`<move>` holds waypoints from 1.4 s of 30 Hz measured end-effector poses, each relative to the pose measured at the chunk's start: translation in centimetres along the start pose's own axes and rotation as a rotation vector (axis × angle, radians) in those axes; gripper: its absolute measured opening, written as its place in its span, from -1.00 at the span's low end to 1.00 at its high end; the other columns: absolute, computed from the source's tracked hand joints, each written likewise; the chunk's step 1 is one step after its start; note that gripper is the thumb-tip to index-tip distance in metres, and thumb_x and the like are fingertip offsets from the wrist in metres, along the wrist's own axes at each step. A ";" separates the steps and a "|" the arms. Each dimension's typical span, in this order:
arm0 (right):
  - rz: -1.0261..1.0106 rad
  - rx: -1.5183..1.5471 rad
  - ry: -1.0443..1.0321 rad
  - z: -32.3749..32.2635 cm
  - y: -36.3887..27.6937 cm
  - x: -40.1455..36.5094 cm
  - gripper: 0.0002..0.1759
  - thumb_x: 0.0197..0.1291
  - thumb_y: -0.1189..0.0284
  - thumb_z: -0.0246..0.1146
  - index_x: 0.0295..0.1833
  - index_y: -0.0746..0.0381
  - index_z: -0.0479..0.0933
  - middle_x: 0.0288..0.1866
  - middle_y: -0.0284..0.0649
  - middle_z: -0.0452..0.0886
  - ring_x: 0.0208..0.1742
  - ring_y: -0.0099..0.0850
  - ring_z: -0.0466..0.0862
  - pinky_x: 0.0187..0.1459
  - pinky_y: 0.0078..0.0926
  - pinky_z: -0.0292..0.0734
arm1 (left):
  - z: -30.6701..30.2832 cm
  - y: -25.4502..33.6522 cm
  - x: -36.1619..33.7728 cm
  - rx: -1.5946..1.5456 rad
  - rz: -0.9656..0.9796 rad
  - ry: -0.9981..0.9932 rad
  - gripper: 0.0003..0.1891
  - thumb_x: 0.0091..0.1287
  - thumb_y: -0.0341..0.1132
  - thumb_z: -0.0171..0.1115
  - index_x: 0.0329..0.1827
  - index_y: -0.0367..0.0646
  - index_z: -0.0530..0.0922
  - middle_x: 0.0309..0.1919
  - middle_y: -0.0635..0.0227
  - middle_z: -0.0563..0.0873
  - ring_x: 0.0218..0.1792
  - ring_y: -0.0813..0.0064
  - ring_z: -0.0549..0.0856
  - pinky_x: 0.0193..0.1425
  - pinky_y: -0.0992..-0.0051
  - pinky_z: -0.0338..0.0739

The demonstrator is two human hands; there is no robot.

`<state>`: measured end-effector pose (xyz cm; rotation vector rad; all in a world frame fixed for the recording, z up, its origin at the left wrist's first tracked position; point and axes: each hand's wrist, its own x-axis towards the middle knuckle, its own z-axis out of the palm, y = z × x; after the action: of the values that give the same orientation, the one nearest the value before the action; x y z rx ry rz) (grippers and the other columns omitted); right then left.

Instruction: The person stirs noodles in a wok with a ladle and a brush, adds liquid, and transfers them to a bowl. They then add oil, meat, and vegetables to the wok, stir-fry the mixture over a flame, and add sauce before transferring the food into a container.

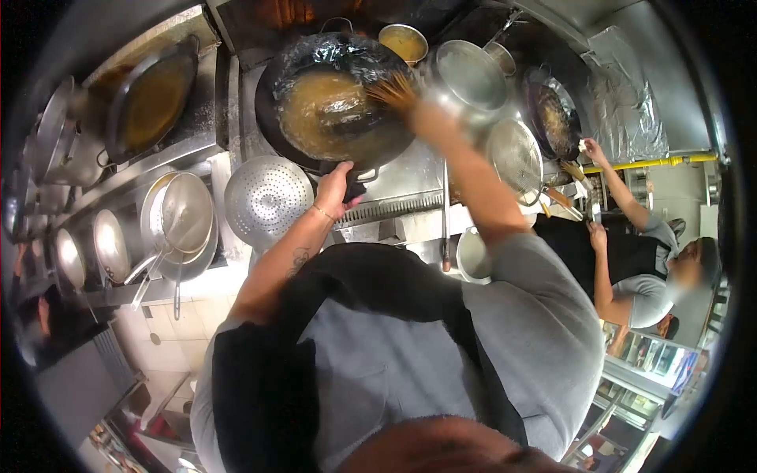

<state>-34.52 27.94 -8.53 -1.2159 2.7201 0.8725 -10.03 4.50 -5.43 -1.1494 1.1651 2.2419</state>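
A large black wok (pixel 272 98) sits on the range, with brownish, shiny liquid inside. My left hand (pixel 334 189) is closed at the wok's near rim, around its handle with a dark cloth (pixel 355 185). Over the right part of the wok, my right hand (pixel 430 118), smeared by motion, grips a bamboo wok brush (pixel 392 91). The brush's splayed bristles point left, toward the liquid. Next to my left hand lies a round perforated strainer (pixel 268 201).
Behind the wok stands a small pot of yellowish liquid (pixel 403 43). A metal pot (pixel 471 75) and a mesh strainer (pixel 514 162) are to the right. Another wok (pixel 150 102) and stacked pans (pixel 187 209) stand left. A co-worker (pixel 643 272) works at a wok on the right.
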 end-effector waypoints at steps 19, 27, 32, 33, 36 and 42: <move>0.018 1.038 -0.053 -19.2 -14.3 -4.2 -0.45 0.33 0.13 0.21 0.39 0.04 0.63 0.30 0.04 0.71 0.33 0.06 0.68 0.38 -0.03 0.56 | -1.6 -3.0 0.3 -0.201 0.331 0.007 -0.82 0.38 -0.21 0.32 -0.22 -0.14 0.67 -0.38 0.31 0.72 -0.53 0.46 0.64 -0.63 0.47 0.36; 0.293 0.765 -0.163 -18.9 1.9 -18.1 -0.49 0.29 0.01 0.37 0.27 -0.02 0.75 0.07 -0.07 0.84 0.08 -0.12 0.83 0.18 -0.18 0.70 | -4.1 -2.6 -5.3 -0.004 0.331 0.016 -0.83 0.43 -0.27 0.23 -0.31 -0.15 0.59 -0.43 0.30 0.61 -0.56 0.44 0.55 -0.65 0.48 0.35; 0.543 0.815 0.206 -13.2 0.9 -22.7 -0.40 0.35 0.11 0.32 0.49 -0.08 0.56 0.09 -0.01 0.81 0.08 0.03 0.81 0.20 -0.05 0.69 | -0.8 -1.7 -7.7 0.008 0.391 0.137 -0.84 0.42 -0.31 0.23 -0.31 -0.17 0.59 -0.45 0.32 0.63 -0.60 0.49 0.53 -0.68 0.50 0.34; 0.606 0.930 0.400 -10.5 -0.2 -24.1 -0.37 0.36 0.12 0.31 0.53 -0.08 0.52 0.11 -0.01 0.81 0.10 0.04 0.80 0.22 -0.05 0.67 | -0.4 -1.7 -8.0 0.024 0.395 0.160 -0.85 0.42 -0.32 0.23 -0.31 -0.17 0.60 -0.44 0.32 0.64 -0.59 0.49 0.54 -0.67 0.50 0.35; 0.614 1.105 0.515 -2.1 -4.4 -28.0 -0.37 0.38 0.12 0.33 0.52 0.01 0.52 0.26 0.04 0.73 0.27 0.02 0.73 0.33 -0.10 0.60 | 0.9 -1.5 -7.7 -0.002 0.456 0.179 -0.82 0.33 -0.35 0.27 -0.38 -0.28 0.56 -0.53 0.27 0.64 -0.72 0.44 0.51 -0.74 0.48 0.37; 0.810 1.688 -0.014 -2.9 -9.9 -36.5 -0.36 0.43 0.17 0.34 0.57 0.08 0.48 -0.32 -0.17 0.74 -0.57 -0.48 0.62 -0.42 -0.35 0.63 | 5.3 -0.4 -7.5 0.090 0.637 0.275 -0.84 0.30 -0.39 0.26 -0.41 -0.29 0.56 -0.55 0.28 0.63 -0.73 0.43 0.52 -0.76 0.42 0.38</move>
<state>-1.80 45.84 -1.58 0.2459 2.4000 -1.2857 -7.85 9.35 2.03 -1.1970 1.9487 2.4765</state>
